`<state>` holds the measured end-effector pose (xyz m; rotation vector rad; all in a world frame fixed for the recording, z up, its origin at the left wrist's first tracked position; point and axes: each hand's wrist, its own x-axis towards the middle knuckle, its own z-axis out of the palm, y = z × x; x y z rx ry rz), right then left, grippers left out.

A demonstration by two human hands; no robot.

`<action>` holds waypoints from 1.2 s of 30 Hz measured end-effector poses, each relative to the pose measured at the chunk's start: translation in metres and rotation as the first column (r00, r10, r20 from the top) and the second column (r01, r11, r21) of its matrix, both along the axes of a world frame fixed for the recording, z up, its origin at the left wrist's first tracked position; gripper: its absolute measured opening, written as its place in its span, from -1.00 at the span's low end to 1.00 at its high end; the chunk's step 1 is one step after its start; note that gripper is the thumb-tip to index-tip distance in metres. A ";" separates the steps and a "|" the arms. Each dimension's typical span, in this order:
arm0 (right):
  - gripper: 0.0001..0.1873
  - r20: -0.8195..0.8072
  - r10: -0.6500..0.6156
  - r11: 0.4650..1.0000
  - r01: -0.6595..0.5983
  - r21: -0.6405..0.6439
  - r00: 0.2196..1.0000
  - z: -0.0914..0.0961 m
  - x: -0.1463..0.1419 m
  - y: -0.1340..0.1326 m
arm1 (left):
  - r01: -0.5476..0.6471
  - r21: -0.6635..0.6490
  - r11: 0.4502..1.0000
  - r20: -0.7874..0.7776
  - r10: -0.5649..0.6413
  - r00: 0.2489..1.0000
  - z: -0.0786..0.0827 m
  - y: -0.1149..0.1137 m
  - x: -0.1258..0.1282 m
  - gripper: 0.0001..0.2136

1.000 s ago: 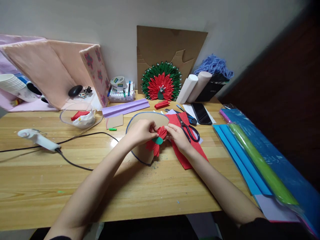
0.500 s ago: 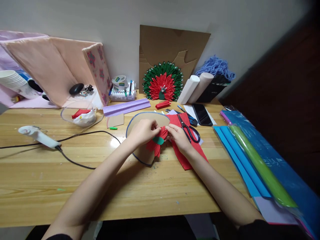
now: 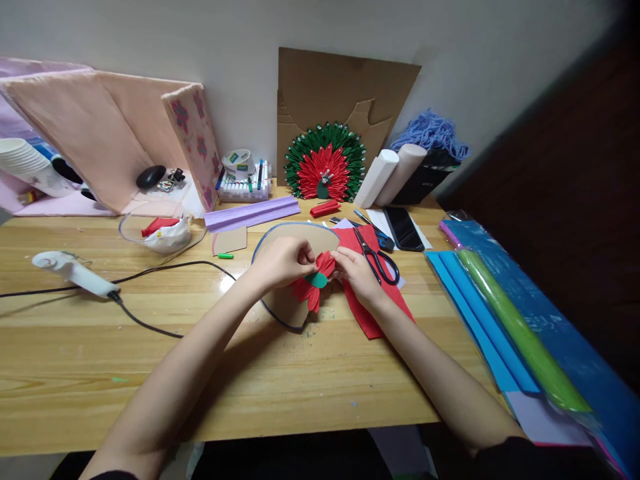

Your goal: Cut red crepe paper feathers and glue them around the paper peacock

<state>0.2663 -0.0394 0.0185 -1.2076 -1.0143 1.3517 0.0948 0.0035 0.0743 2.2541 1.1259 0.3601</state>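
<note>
Red crepe-paper petals (image 3: 313, 301) fan out around a green oval (image 3: 317, 280) on a rounded cardboard piece (image 3: 285, 308) with a blue outline. My left hand (image 3: 289, 261) is closed in a pinch at the left side of the upper petals, just above the green oval. From the right, my right hand (image 3: 356, 272) pinches the edge of an upper red petal (image 3: 326, 263); its fingertips are partly hidden. Black-handled scissors (image 3: 380, 261) lie beside my right hand on a sheet of red crepe paper (image 3: 367, 320).
A glue gun (image 3: 75, 275) with a black cord lies at left, near a clear bowl (image 3: 131, 225) of paper scraps. Behind are a purple paper strip (image 3: 253, 213), a finished red-and-green peacock (image 3: 325, 163) and a phone (image 3: 404, 229). Rolled papers (image 3: 520, 327) line the right edge.
My left hand has shifted slightly left and away from the upper petals, showing more of them. My right hand stays almost where it was.
</note>
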 end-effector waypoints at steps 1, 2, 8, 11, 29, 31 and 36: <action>-0.69 0.001 0.003 1.000 -0.003 0.001 1.000 0.000 0.000 0.000 | 0.000 0.003 1.000 -0.003 0.000 1.000 -0.001 0.000 -0.001 -0.87; -0.69 0.001 0.007 1.000 -0.007 0.004 1.000 -0.001 0.000 0.000 | -0.003 0.010 1.000 -0.006 0.003 1.000 -0.001 0.000 -0.001 -0.87; -0.69 -0.004 -0.002 1.000 0.002 0.002 1.000 -0.001 0.000 0.000 | 0.002 0.012 1.000 -0.007 -0.001 1.000 -0.005 0.000 0.000 -0.86; -0.70 -0.010 0.002 1.000 -0.002 0.002 1.000 -0.002 0.000 0.000 | -0.035 0.050 0.998 -0.020 0.036 0.999 -0.005 -0.003 0.003 -0.88; -0.70 -0.068 -0.029 1.000 0.029 0.008 0.997 -0.007 -0.001 0.003 | -0.135 0.047 0.990 -0.065 0.138 0.988 -0.008 -0.009 0.013 -0.84; -0.69 -0.071 -0.029 1.000 0.029 0.005 0.997 -0.008 -0.001 0.003 | -0.136 0.036 0.990 -0.065 0.138 0.988 -0.008 -0.009 0.013 -0.84; -0.69 -0.073 -0.024 1.000 0.024 -0.004 0.997 -0.008 -0.001 0.003 | -0.112 0.015 0.994 -0.032 0.112 0.993 -0.013 -0.005 0.010 -0.84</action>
